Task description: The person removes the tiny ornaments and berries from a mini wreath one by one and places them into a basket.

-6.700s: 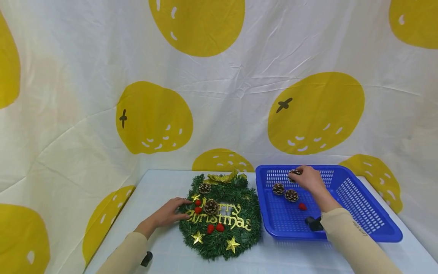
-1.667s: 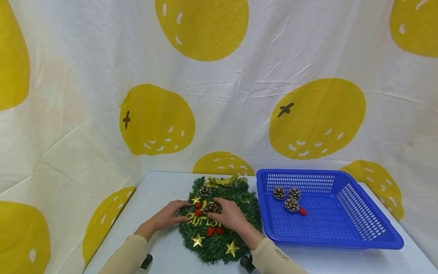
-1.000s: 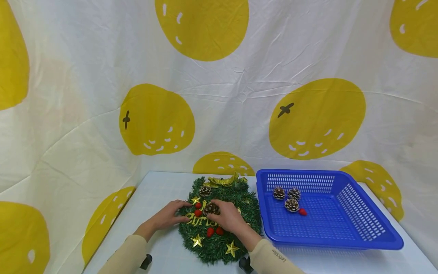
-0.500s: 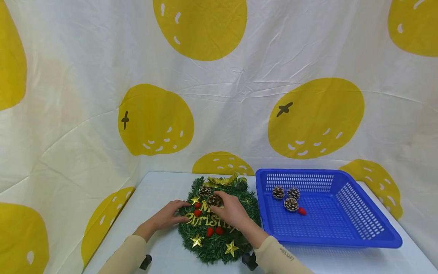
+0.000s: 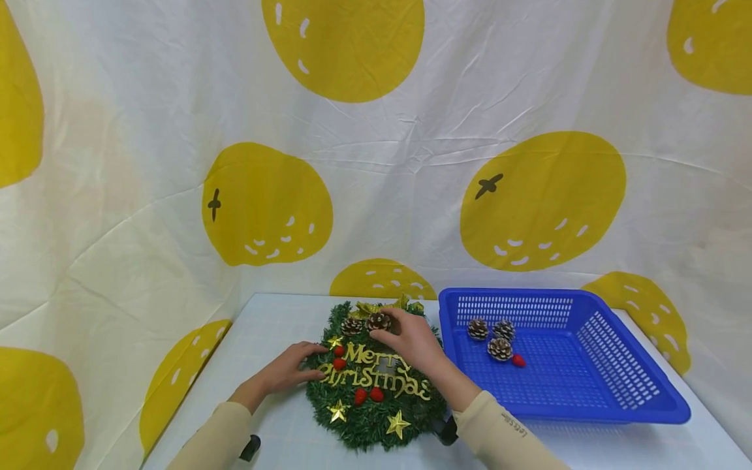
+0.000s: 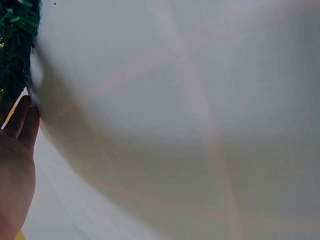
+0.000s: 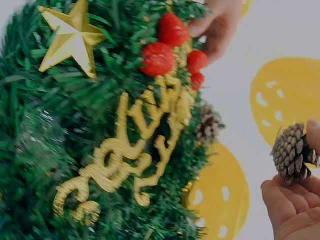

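A green wreath lies on the table with gold "Merry Christmas" lettering, gold stars and red strawberry-like ornaments. My right hand pinches a pine cone between thumb and fingers over the wreath's upper part. The right wrist view shows this pine cone apart from the greenery. A second pine cone sits just left of it on the wreath. My left hand rests against the wreath's left edge, fingers extended and thumb spread; its fingertips meet the greenery.
Right of the wreath stands a blue perforated basket, holding three pine cones and a red ornament. A gold bow tops the wreath. Behind the white table hangs a white cloth with yellow fruit shapes.
My right hand let go of a pine cone in the basket, then took hold of the one on the lettering and lifted it up and away, uncovering "Merry". My left hand stayed put.
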Motion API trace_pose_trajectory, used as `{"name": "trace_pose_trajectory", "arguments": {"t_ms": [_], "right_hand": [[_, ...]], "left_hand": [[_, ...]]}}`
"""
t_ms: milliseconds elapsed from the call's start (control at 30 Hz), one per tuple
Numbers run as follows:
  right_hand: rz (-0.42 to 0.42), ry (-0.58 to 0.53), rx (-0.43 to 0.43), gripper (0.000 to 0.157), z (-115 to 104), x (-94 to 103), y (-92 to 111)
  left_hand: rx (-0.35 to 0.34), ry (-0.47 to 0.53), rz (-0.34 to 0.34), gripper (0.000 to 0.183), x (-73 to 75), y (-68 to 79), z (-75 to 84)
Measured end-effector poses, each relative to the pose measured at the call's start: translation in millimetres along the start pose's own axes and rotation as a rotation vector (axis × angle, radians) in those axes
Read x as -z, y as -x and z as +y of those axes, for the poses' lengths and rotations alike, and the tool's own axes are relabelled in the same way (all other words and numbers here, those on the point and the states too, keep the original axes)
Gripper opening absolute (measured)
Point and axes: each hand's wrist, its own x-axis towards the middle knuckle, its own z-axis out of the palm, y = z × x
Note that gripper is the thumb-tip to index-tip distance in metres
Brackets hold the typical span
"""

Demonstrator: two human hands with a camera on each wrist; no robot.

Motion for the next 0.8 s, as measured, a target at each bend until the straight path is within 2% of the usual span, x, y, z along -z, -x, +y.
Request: {"name": "trace_pose_trajectory", "arguments": {"t_ms": [167,433,800], "right_hand": [[0.040,-0.009,-0.035,0.056,-1,11.1,-4],[0.050,0.002,-0.105,0.055,-2,30.7,-7],[0.110,0.003,-0.175,0.060,16,60.2,-14]], "left_hand": [[-0.010,0.003,-0.007,0.056,1.2,-1.1,-0.1],[-0.006,0.003,0.000,0.057,0.1,-1.4,-0.8],[-0.007,-0.002,-0.002,0.057,0.2,-1.6,-1.7]]}}
